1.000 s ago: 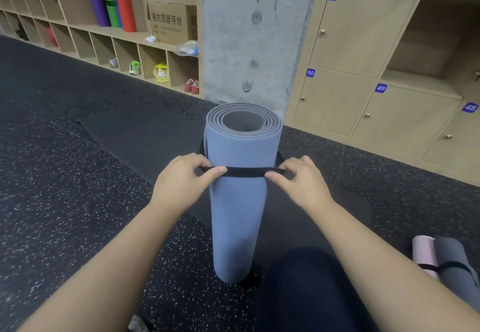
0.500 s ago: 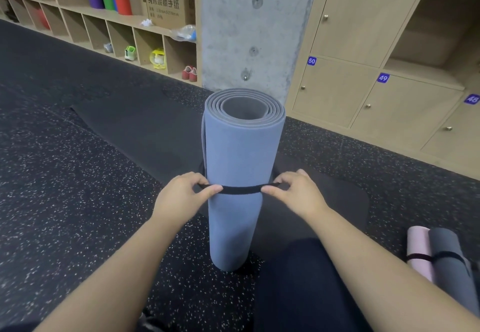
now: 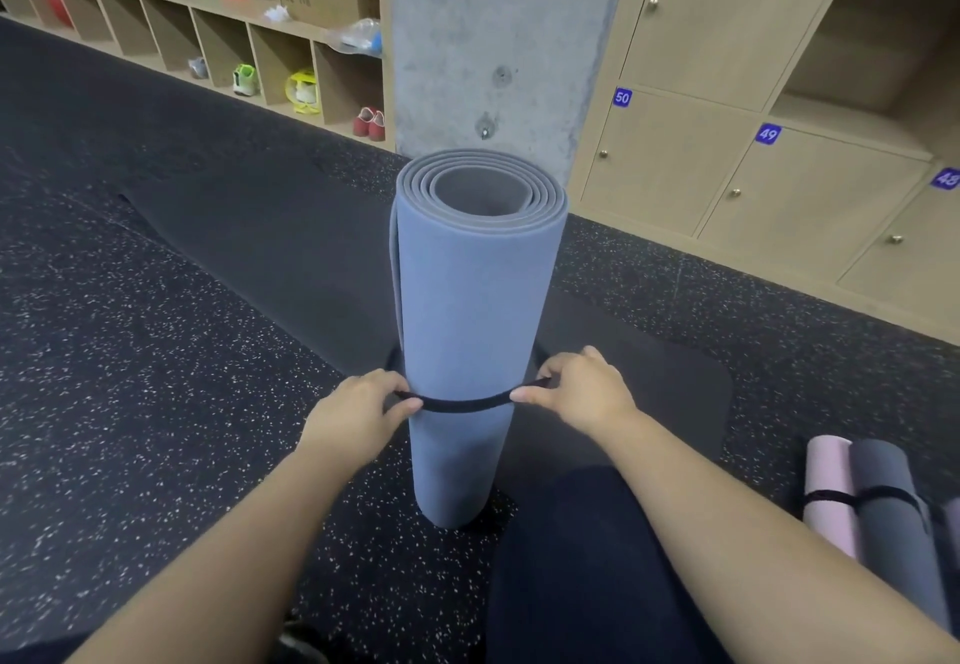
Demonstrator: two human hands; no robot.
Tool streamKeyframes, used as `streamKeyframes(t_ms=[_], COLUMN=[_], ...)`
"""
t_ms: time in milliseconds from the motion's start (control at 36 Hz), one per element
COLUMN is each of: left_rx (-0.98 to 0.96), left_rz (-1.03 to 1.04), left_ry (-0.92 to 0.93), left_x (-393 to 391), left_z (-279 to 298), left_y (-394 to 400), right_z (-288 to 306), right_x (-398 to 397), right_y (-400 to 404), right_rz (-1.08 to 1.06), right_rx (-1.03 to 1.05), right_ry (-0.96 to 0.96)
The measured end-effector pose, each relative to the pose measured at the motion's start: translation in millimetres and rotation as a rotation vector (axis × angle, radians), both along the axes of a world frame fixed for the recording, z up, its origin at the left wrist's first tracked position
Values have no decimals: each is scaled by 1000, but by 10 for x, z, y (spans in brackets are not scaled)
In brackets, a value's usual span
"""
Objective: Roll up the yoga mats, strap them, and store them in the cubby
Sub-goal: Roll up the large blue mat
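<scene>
Both grips, left hand (image 3: pixel 358 411) and right hand (image 3: pixel 584 393), pinch the black strap (image 3: pixel 465 405) level across the upright blue mat (image 3: pixel 475 330) standing between them.

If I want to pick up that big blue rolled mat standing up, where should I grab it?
Probably around the middle of the blue mat, just above the black strap, coming from the near side with both arms. It stands upright as a wide, round tube, likely too fat for a one-hand grip. The left hand and right hand are pinching the strap, so avoid that band.
</scene>
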State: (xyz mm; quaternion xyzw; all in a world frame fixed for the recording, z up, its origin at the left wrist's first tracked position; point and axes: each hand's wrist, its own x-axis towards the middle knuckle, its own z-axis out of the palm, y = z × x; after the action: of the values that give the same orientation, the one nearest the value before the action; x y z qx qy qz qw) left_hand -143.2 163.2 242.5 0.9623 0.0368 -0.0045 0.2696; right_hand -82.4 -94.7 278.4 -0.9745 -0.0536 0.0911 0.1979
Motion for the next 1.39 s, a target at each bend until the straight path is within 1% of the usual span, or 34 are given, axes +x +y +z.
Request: streamKeyframes(t_ms=[111,250,333,472,528,583,639,694,722,778,861,972,1056,1167,1222,1306,1389], left_rx=[-24,-25,-61,-152,-248,-420,-540,-550,-544,-524,-491,-635,-596,-517,-470,-387,-317], left_rz=[-70,-161,-229,-215,-149,-47,6,-54,-110,-181,-181,-283,-337,-463,-541,-681,-819], left_ry=[-33,-220,-274,-309,-331,-312,-203,-104,-86,-108,-90,-39,-63,-130,-132,-100,-11], left_x=[48,21,-42,-101,-92,-48,43,174,239,363,547,700,711,714,718,677,565], left_z=[72,230,238,226,265,370,496,581,612,648,612,502,466,423,392,358,306], left_y=[17,9,-4,-46,-70,-108,-130,-149,-158,-190,-252,-510,-817,-1189,-1367,-1641,-1907], right_z=[58,49,22,-28,-1,62,143,220,273,378,542,750,876,920,920,925,874], right_x=[-50,-70,-81,-112,-159,-205,-230,-226,-227,-220,-198,-157,-172,-299,-406,-639,-965], right_y=[88,163,142,153,178,204,221,213,207,178,111,-89,-323,-701,-907,-1202,-1458], right_rz=[87,114,95,130,136,65,22,31,32,17,-25,-63,-87,-206,-331,-544,-652], right_rx=[3,29,61,107,200,350,454,539,584,635,612,603,517,471,446,379,220], right_ry=[-56,-76,-103,-99,-86,-120,-171,-192,-200,-246,-383,-598,-687,-695,-682,-625,-575])
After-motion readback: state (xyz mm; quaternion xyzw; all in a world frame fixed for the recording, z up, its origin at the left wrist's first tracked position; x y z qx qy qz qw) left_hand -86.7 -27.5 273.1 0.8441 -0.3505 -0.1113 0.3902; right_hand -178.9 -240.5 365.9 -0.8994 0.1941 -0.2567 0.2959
